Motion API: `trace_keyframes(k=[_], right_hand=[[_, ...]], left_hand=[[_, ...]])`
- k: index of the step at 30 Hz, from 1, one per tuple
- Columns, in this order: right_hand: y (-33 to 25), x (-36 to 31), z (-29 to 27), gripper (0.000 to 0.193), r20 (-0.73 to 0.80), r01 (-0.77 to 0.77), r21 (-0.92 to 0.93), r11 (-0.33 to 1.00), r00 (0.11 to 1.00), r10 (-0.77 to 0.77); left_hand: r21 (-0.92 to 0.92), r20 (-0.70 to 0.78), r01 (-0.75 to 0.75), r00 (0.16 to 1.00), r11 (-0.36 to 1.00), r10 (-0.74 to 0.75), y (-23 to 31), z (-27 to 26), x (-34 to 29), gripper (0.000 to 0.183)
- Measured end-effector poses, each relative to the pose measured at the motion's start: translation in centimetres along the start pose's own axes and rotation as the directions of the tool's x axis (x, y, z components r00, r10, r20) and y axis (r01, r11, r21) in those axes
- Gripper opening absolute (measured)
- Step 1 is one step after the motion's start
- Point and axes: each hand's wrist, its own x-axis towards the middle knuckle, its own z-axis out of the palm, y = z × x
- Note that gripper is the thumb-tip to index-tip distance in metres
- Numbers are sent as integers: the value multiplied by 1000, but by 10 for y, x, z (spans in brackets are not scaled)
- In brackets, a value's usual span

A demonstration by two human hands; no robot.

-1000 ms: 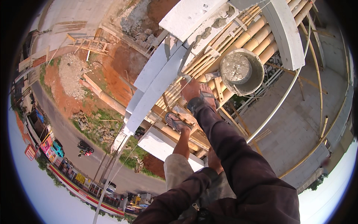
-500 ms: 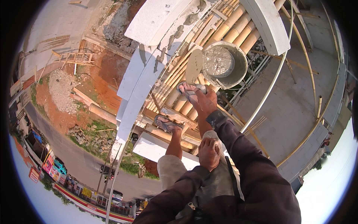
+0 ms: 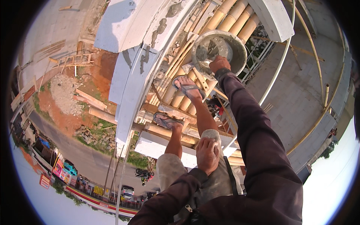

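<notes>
My right hand (image 3: 220, 64) reaches over the near rim of a round, mortar-stained bucket (image 3: 240, 56) and is closed on a trowel (image 3: 213, 48). The trowel's blade is down inside the bucket, among wet grey mortar (image 3: 201, 53); its handle is hidden in my fist. My left hand (image 3: 208, 155) rests on my bent knee with the fingers curled in, and nothing shows in it. Left of the bucket runs a wall of pale blocks (image 3: 127, 80), with dabs of mortar (image 3: 159, 30) along its top.
My sandalled feet (image 3: 189, 88) stand on bamboo poles (image 3: 180, 98) laid as a platform, with gaps between them. A white block (image 3: 272, 18) sits beyond the bucket. A pale pole (image 3: 279, 71) crosses at the right. Left of the wall, far below, lie red soil and a road (image 3: 90, 157).
My right hand has moved forward from beside my foot to the bucket, and the trowel blade has gone from outside it to inside. My left hand stays on the knee.
</notes>
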Motion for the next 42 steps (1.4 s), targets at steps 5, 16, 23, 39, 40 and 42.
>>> trace_keyframes(k=[5,16,23,39,40,42], right_hand=[[74,-44,-10,48,-13,75,63,995,997,-74],[102,-67,-8,45,-265,232,220,947,949,-171],[-27,-88,-51,41,-225,629,-17,778,755,-616],[-173,-118,-14,34,-40,850,-503,157,159,-986],[-176,-122,-9,31,25,849,-499,172,213,-977],[-178,-131,-2,32,42,859,-491,146,191,-981]], left_hand=[[17,-14,4,1000,1000,-4,5,-2,2,25],[-23,-68,-11,998,1000,9,4,-4,2,26],[-91,-211,-10,977,996,-9,1,1,-5,26],[-270,-337,45,931,962,-138,-8,7,-16,26],[-277,-336,48,931,960,-143,-9,7,-17,25],[-296,-324,45,935,954,-145,-10,7,-18,24]])
